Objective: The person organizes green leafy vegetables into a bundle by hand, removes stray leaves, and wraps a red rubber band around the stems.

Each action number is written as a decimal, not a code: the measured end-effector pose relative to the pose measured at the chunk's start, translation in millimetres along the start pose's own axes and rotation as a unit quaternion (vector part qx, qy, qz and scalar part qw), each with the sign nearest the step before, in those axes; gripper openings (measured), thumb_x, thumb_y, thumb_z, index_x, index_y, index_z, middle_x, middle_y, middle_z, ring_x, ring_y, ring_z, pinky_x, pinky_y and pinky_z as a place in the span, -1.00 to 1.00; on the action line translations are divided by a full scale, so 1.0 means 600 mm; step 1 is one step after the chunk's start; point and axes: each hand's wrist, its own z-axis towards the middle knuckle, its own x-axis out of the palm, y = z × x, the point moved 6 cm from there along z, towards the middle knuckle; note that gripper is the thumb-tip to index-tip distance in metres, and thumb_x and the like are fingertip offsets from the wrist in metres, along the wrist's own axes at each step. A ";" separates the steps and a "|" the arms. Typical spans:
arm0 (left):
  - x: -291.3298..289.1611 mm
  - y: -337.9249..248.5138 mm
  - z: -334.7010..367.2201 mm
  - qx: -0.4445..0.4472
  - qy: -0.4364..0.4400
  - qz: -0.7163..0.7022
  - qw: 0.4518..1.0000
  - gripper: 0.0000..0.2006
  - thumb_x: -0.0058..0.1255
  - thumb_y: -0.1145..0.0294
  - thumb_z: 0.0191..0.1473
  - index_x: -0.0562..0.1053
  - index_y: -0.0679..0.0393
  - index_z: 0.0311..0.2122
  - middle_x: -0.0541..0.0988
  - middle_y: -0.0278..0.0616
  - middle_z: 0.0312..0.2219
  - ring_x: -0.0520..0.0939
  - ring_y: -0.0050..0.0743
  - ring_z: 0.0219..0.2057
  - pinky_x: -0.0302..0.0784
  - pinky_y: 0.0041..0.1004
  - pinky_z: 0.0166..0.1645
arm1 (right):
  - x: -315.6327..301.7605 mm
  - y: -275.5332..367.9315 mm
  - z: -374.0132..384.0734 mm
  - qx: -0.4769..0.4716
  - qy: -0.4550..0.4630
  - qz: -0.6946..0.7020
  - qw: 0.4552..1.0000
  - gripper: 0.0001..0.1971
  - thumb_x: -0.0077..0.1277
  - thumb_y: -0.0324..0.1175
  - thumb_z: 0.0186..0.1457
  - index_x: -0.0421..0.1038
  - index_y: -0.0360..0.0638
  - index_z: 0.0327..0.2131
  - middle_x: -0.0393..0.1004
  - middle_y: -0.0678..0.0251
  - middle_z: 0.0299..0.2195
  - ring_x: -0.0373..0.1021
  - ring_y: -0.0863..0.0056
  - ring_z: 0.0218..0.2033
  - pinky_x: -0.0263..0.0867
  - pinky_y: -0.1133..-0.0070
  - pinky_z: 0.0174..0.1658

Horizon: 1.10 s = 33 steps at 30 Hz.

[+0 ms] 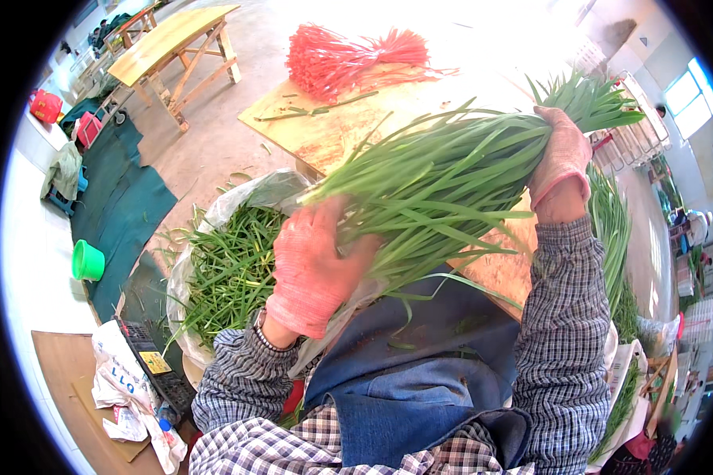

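A thick bunch of long green chives (459, 162) lies slantwise in front of me, above my dark blue apron (428, 372). My right hand (561, 154), in a pinkish work glove, is closed around it toward the right end. Leaf tips (590, 103) stick out beyond that grip. At the bunch's other end is my left hand (313, 265), also gloved, against the leaves. Its thumb stands apart from the fingers, which are partly blurred. Beneath and left of it, a clear plastic bag (184, 297) holds loose green trimmings (234, 265).
Red strips (348, 59) lie bundled on the wooden table (285, 119) ahead, with loose stalks (321, 108) nearby. More chives (608, 229) are at my right. A black crate (157, 360), white sack (127, 388) and green bucket (88, 260) stand left. Another wooden table (170, 39) is farther off.
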 end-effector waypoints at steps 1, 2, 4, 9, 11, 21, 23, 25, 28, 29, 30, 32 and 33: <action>0.009 0.001 0.002 -0.020 0.017 -0.027 0.999 -0.47 0.30 0.38 -0.17 0.43 0.28 -0.03 0.55 0.02 -0.21 0.60 -0.12 -0.20 0.51 -0.29 -0.07 | -0.006 -0.007 0.001 0.001 0.000 -0.001 1.000 -0.65 0.15 -0.42 -0.05 0.37 -0.43 -0.20 0.48 0.16 -0.36 0.45 0.31 -0.44 0.41 0.43 -0.34; 0.022 0.000 0.007 -0.039 0.035 -0.057 0.997 -0.44 0.29 0.39 -0.18 0.42 0.28 0.00 0.55 0.02 -0.19 0.60 -0.13 -0.18 0.51 -0.30 -0.05 | -0.014 -0.008 0.004 0.000 -0.002 -0.004 1.000 -0.65 0.15 -0.42 -0.06 0.38 -0.43 -0.20 0.48 0.16 -0.36 0.45 0.31 -0.44 0.41 0.42 -0.34; 0.044 0.001 0.009 -0.030 0.043 -0.090 0.995 -0.36 0.29 0.41 -0.20 0.37 0.26 0.07 0.55 0.04 -0.14 0.60 -0.14 -0.13 0.50 -0.33 0.01 | -0.027 -0.010 0.006 -0.005 -0.019 -0.004 1.000 -0.67 0.17 -0.41 -0.08 0.41 -0.44 -0.26 0.49 0.14 -0.38 0.43 0.33 -0.46 0.39 0.43 -0.34; 0.063 -0.026 0.030 0.011 0.060 -0.085 0.995 -0.37 0.29 0.38 -0.21 0.40 0.20 0.07 0.55 0.04 -0.17 0.60 -0.12 -0.15 0.49 -0.30 -0.01 | -0.038 -0.015 0.006 -0.021 -0.032 -0.004 0.999 -0.71 0.20 -0.39 -0.12 0.46 -0.48 -0.37 0.51 0.11 -0.41 0.41 0.34 -0.46 0.37 0.44 -0.32; 0.073 -0.032 0.040 0.011 0.054 -0.071 0.996 -0.41 0.28 0.36 -0.20 0.43 0.18 0.04 0.56 0.03 -0.19 0.60 -0.10 -0.18 0.49 -0.28 -0.03 | -0.040 -0.016 0.009 -0.028 -0.038 -0.005 0.999 -0.70 0.20 -0.39 -0.12 0.46 -0.48 -0.37 0.51 0.11 -0.41 0.41 0.35 -0.46 0.37 0.45 -0.32; 0.121 -0.021 0.063 -0.133 0.100 -0.357 0.919 -0.72 0.21 0.51 -0.11 0.57 0.29 -0.21 0.51 -0.23 -0.29 0.47 -0.47 -0.19 0.39 -0.47 -0.03 | -0.047 -0.022 0.008 -0.020 -0.063 0.033 0.997 -0.71 0.21 -0.47 -0.14 0.44 -0.49 -0.34 0.50 0.12 -0.39 0.41 0.34 -0.46 0.38 0.44 -0.34; 0.113 -0.018 0.062 -0.153 0.093 -0.408 0.895 -0.75 0.20 0.55 -0.12 0.58 0.30 -0.24 0.46 -0.29 -0.28 0.45 -0.53 -0.20 0.38 -0.52 -0.04 | -0.051 -0.022 0.010 -0.019 -0.059 0.042 0.997 -0.70 0.21 -0.48 -0.14 0.43 -0.48 -0.32 0.49 0.12 -0.38 0.41 0.33 -0.46 0.39 0.42 -0.35; 0.104 -0.011 0.061 -0.165 0.094 -0.430 0.883 -0.78 0.20 0.57 -0.13 0.58 0.30 -0.28 0.43 -0.33 -0.27 0.44 -0.57 -0.20 0.37 -0.55 -0.04 | -0.054 -0.028 0.015 -0.009 -0.056 0.059 0.997 -0.69 0.21 -0.50 -0.15 0.42 -0.47 -0.29 0.49 0.12 -0.37 0.41 0.32 -0.46 0.39 0.41 -0.35; 0.083 -0.011 0.062 -0.156 0.100 -0.425 0.886 -0.84 0.18 0.59 -0.14 0.56 0.30 -0.35 0.42 -0.33 -0.25 0.45 -0.57 -0.16 0.35 -0.56 -0.02 | -0.055 -0.037 0.026 0.015 -0.053 0.086 0.995 -0.68 0.21 -0.51 -0.14 0.42 -0.46 -0.27 0.48 0.13 -0.36 0.42 0.31 -0.45 0.41 0.40 -0.35; 0.082 -0.012 0.063 -0.134 0.114 -0.395 0.902 -0.82 0.18 0.59 -0.14 0.55 0.29 -0.33 0.43 -0.32 -0.25 0.45 -0.56 -0.15 0.35 -0.55 -0.01 | -0.056 -0.037 0.026 0.021 -0.054 0.088 0.994 -0.67 0.21 -0.51 -0.14 0.41 -0.46 -0.26 0.48 0.13 -0.36 0.42 0.31 -0.45 0.41 0.39 -0.35; 0.079 -0.009 0.065 -0.112 0.127 -0.364 0.916 -0.81 0.17 0.59 -0.14 0.54 0.29 -0.31 0.44 -0.32 -0.24 0.45 -0.55 -0.14 0.34 -0.54 0.00 | -0.056 -0.038 0.026 0.026 -0.055 0.089 0.994 -0.67 0.22 -0.52 -0.14 0.41 -0.45 -0.25 0.48 0.14 -0.37 0.42 0.31 -0.44 0.42 0.39 -0.34; 0.079 -0.005 0.065 -0.075 0.166 -0.343 0.922 -0.76 0.16 0.59 -0.15 0.52 0.29 -0.27 0.47 -0.30 -0.23 0.46 -0.53 -0.13 0.34 -0.52 0.01 | -0.063 -0.046 0.039 0.028 -0.043 0.093 0.994 -0.66 0.21 -0.52 -0.13 0.40 -0.46 -0.24 0.48 0.13 -0.36 0.43 0.30 -0.45 0.43 0.38 -0.35; 0.082 -0.004 0.063 -0.060 0.191 -0.353 0.914 -0.73 0.16 0.59 -0.15 0.51 0.28 -0.24 0.49 -0.29 -0.23 0.47 -0.52 -0.13 0.35 -0.50 0.02 | -0.068 -0.050 0.047 0.028 -0.038 0.095 0.994 -0.66 0.21 -0.52 -0.13 0.40 -0.46 -0.23 0.49 0.13 -0.36 0.44 0.29 -0.45 0.43 0.37 -0.36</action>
